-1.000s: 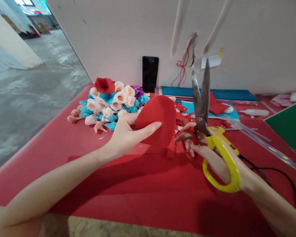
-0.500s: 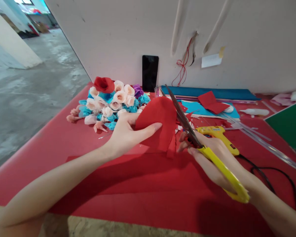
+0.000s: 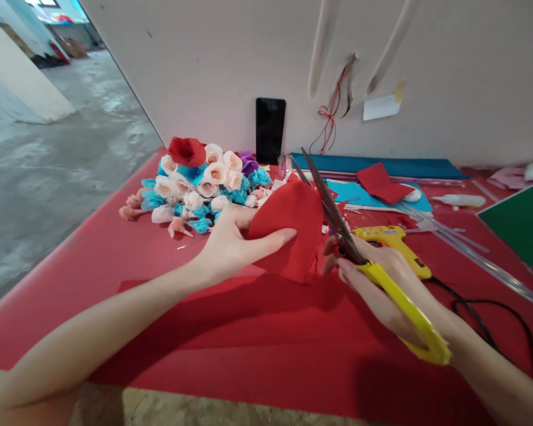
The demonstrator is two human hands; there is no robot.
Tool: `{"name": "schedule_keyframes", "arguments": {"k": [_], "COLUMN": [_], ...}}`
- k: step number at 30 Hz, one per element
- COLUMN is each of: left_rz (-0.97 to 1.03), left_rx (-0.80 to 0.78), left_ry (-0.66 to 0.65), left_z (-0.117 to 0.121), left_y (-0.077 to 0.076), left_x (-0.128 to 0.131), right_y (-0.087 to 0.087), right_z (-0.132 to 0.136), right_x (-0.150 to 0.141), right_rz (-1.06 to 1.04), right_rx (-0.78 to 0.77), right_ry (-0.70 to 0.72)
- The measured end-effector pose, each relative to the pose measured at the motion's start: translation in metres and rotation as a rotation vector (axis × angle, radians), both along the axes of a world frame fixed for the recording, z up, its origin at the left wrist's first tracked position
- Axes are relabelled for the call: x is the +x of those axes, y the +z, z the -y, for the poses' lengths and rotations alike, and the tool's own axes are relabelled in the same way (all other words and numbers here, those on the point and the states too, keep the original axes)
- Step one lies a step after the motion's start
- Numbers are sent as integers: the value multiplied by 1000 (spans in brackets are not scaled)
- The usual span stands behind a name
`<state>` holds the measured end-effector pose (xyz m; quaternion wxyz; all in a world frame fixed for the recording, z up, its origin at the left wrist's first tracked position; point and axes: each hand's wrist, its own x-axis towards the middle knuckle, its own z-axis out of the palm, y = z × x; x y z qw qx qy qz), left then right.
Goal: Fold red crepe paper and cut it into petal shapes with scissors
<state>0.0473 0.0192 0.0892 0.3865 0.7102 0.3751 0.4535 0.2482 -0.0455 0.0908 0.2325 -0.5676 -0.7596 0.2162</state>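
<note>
A piece of red paper (image 3: 288,236) with a rounded top edge is pinched in my left hand (image 3: 235,239), the thumb lying across its face and the other fingers hidden behind it. My right hand (image 3: 373,272) grips a pair of scissors (image 3: 382,281) with yellow handles, held near the pivot. Their blades are parted a little and point up and away, beside the paper's right edge. Below both hands a larger red sheet (image 3: 249,319) lies flat on the red-covered table (image 3: 62,266).
Paper flowers (image 3: 204,183) in several colours are heaped at the back left. A phone (image 3: 270,130) leans on the wall. To the right lie a yellow glue gun (image 3: 395,242) with a black cord, clear glue sticks (image 3: 484,257), a white bottle (image 3: 459,201) and blue paper (image 3: 377,165).
The red paper in my left hand has shifted slightly right and turned. A narrow strip that hung at its lower right edge no longer shows there. The scissors have barely moved.
</note>
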Motion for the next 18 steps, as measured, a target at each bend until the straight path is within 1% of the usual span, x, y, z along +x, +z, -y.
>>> {"name": "schedule_keyframes", "arguments": {"k": [7, 13, 16, 18], "left_rz": [-23, -27, -18, -8], "left_rx": [25, 26, 25, 28], "left_ry": [-15, -18, -3, 12], "left_z": [-1, -1, -1, -1], "left_y": [-2, -2, -2, -2], "left_x": [-1, 0, -1, -1], "right_y": [1, -1, -6, -10], "right_z": [0, -1, -1, -1], "right_x": [0, -4, -3, -1], "right_rz": [20, -40, -101, -199], "right_rx": [45, 102, 67, 16], "right_ry": [10, -36, -81, -108]}}
